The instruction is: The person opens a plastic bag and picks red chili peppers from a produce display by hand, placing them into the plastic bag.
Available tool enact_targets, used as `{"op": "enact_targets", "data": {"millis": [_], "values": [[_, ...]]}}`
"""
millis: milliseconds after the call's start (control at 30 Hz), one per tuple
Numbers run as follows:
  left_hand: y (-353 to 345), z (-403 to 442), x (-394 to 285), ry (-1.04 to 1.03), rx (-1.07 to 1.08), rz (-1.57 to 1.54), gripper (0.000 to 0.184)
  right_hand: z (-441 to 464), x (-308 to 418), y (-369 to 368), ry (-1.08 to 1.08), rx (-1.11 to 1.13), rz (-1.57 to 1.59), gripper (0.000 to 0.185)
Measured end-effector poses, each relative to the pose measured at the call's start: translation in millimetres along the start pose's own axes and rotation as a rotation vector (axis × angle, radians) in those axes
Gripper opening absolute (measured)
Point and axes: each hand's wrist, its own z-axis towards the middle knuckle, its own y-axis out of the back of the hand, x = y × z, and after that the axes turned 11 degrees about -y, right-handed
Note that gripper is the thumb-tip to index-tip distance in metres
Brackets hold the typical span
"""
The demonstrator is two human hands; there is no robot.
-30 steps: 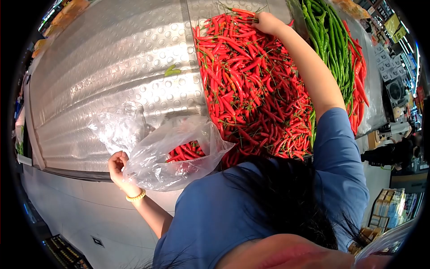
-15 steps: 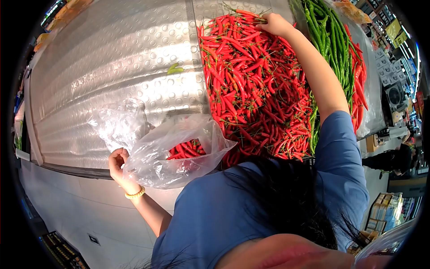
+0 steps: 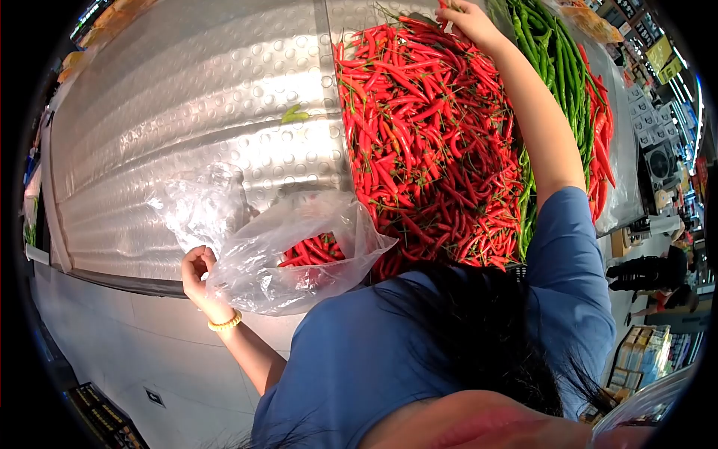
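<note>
A wide heap of red chillies (image 3: 430, 142) lies on the metal counter. At its far edge my right hand (image 3: 469, 24) pinches a red chilli (image 3: 443, 9) between its fingers. My left hand (image 3: 197, 271), with a yellow bracelet on the wrist, is curled round the edge of a clear plastic bag (image 3: 277, 277) at the counter's front. The bag's mouth gapes, and several red chillies (image 3: 314, 251) show inside it. Another crumpled clear plastic piece (image 3: 202, 206) lies just beyond my left hand.
Long green peppers (image 3: 557, 67) lie right of the heap, with larger red peppers (image 3: 600, 153) beyond them. A small green piece (image 3: 294, 114) rests on the dimpled metal counter (image 3: 187, 90). A person in dark clothes (image 3: 649, 271) is at the far right.
My right hand has moved slightly farther out and right along the heap's far edge, and a red chilli now shows between its fingers. My left hand and the bag have hardly moved.
</note>
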Motion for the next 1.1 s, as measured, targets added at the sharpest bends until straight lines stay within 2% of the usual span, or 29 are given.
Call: {"op": "enact_targets", "data": {"millis": [67, 167, 200, 267, 300, 400, 600, 700, 800, 900, 1033, 1100], "values": [[-0.4, 0.1, -0.4, -0.01, 0.006, 0.027, 0.011, 21.3, -13.8, 1.7, -0.071, 0.102, 0.196, 0.026], [-0.7, 0.0, -1.7, -0.015, 0.013, 0.05, 0.011, -5.4, 9.6, -6.3, -0.253, 0.104, -0.396, 0.027], [-1.3, -0.1, -1.9, -0.014, 0.014, 0.053, 0.011, 2.2, -2.2, -14.6, -0.186, 0.062, -0.611, 0.032], [-2.2, 0.1, -1.1, -0.017, 0.017, 0.027, 0.011, 2.9, -14.7, -27.4, -0.098, 0.023, -0.638, 0.036], [-2.4, 0.2, -0.6, -0.018, 0.017, 0.015, 0.011, 4.5, -18.4, -33.1, -0.034, -0.066, -0.787, 0.038], [-2.6, 0.5, -0.4, 0.005, 0.032, 0.026, 0.011, 6.3, -22.8, -41.7, -0.01, -0.18, -0.837, 0.038], [-0.9, -0.3, 0.3, 0.001, 0.017, 0.107, 0.011, -10.5, 2.2, -45.4, -0.032, -0.164, -0.985, 0.03], [-2.0, -0.3, -1.5, -0.005, 0.017, 0.094, 0.011, -8.3, -4.9, -52.7, 0.015, -0.227, -1.087, 0.029], [-2.8, -0.3, -3.9, -0.006, 0.033, -0.013, 0.011, -14.6, -4.4, -50.6, 0.05, -0.218, -1.1, 0.028], [-1.5, -0.2, -3.7, -0.022, 0.056, 0.043, 0.012, -14.9, -7.2, -32.4, 0.197, -0.192, -1.012, 0.03], [-2.5, -0.8, -5.5, 0.009, 0.044, -0.019, 0.012, -9.1, -9.6, -17.0, 0.146, -0.036, -1.023, 0.035], [-4.6, -0.1, -4.5, -0.018, 0.052, -0.041, 0.011, -0.3, -26.5, -25.4, 0.137, -0.035, -0.99, 0.035]]}}
